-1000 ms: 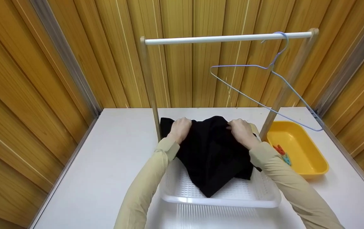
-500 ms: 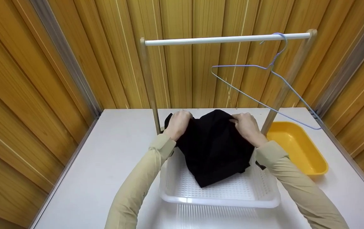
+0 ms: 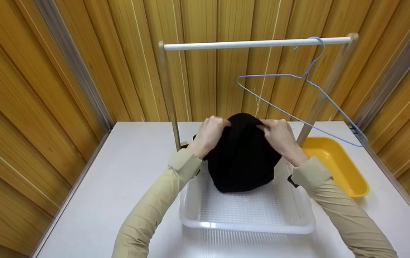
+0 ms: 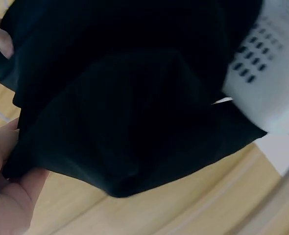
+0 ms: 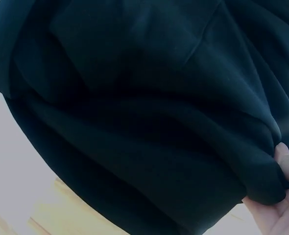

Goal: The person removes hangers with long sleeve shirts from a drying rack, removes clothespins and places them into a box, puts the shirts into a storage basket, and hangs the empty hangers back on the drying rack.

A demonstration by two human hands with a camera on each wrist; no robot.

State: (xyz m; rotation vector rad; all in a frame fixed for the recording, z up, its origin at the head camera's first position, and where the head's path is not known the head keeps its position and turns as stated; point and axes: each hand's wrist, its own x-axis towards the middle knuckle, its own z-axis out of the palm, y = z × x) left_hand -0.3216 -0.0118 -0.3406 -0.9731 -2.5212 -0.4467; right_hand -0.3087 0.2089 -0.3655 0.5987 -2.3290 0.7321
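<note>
Both hands hold a black garment (image 3: 242, 161) over the white basket (image 3: 247, 227); its kind is not clear from the folds. The left hand (image 3: 210, 134) pinches its upper left edge, thumb against the cloth, as the left wrist view also shows at the hand (image 4: 10, 196). Opposite it, the right hand (image 3: 280, 138) grips the upper right edge between thumb and fingers. In the right wrist view the garment (image 5: 149, 122) drapes in loose folds with a seam. Its lower part hangs inside the basket, and its far side is hidden.
Behind the basket stands a rack with a white bar (image 3: 226, 44) on wooden posts. A blue-purple wire hanger (image 3: 276, 75) hangs from the bar's right end, beside the right hand. A yellow tub (image 3: 348, 175) sits to the right, partly behind the right sleeve (image 3: 337, 200).
Both hands have risen and come closer together, drawing the garment up. Its lower edge has moved up and away from the basket's front. The clothespins in the tub have become hidden.
</note>
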